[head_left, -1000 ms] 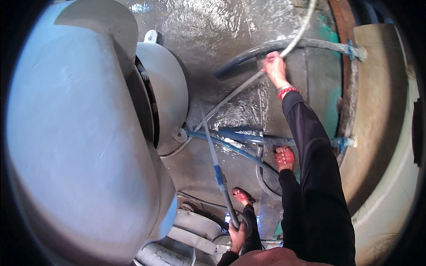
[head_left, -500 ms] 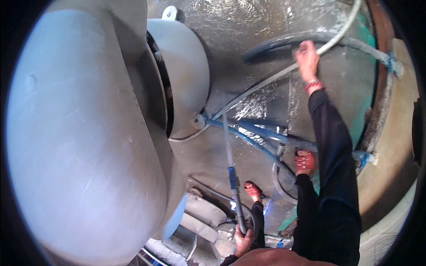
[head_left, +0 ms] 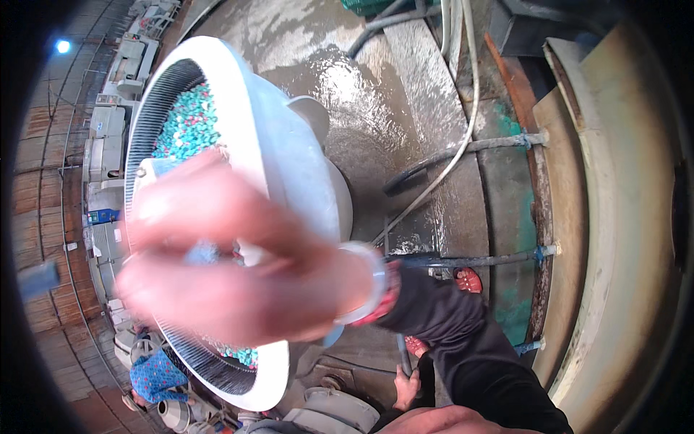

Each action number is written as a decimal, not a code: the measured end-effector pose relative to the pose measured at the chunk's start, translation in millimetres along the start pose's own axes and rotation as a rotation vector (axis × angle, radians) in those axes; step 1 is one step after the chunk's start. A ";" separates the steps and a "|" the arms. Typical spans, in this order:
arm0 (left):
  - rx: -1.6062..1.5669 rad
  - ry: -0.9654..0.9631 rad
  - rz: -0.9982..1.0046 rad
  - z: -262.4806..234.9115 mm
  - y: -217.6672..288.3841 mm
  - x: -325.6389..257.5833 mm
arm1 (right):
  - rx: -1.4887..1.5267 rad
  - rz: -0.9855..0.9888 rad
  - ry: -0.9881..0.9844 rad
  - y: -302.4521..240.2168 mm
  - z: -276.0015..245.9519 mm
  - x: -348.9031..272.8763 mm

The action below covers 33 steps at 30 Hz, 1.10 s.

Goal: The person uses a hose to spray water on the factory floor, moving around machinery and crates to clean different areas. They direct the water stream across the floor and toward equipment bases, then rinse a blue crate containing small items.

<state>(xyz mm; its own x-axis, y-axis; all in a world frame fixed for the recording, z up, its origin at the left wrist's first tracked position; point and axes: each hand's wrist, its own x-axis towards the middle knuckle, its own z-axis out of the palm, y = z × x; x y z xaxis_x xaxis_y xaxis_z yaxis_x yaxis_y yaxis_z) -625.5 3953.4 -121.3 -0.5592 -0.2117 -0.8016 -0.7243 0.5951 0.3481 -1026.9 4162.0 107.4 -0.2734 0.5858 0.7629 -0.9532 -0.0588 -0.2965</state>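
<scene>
White ribbed bowl point(head_left: 293, 173): at left, mouth facing left, rim's long axis top-to-bottom, behind right hand point(head_left: 267, 282), nearer than left hand point(head_left: 407, 387). Dark pipe point(head_left: 404, 356): wrapped by left fingers. Right fingers: blurred, can't tell if holding. Teal pieces point(head_left: 189, 130): inside bowl.

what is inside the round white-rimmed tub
The round white-rimmed tub with dark ribbed walls holds small teal pieces mixed with some red and white ones. The blurred bare right hand hides much of its middle; what lies there cannot be seen.
</scene>
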 end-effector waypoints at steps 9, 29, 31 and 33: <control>-0.284 -0.003 0.148 -51.7 -30.3 -8.1 | -0.726 0.181 -0.483 -81.8 135.3 -42.1; -0.026 0.035 0.272 -32.0 56.6 -37.8 | -1.027 1.797 -0.377 -34.3 -148.0 -329.5; 0.000 0.047 0.316 -22.0 66.4 -28.1 | -0.982 1.827 -0.332 -32.7 -164.3 -331.2; 0.011 0.074 0.386 -10.4 81.2 -14.9 | -1.038 1.840 -0.236 -33.0 -176.4 -328.9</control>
<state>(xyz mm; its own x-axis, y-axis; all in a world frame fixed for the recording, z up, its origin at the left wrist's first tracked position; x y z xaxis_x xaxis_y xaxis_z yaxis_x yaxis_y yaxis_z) -680.2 3996.8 -76.1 -0.8174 -0.0260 -0.5754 -0.4510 0.6502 0.6114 -882.8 4113.8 -235.1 -0.6650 0.3018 -0.6831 0.7349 0.1015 -0.6706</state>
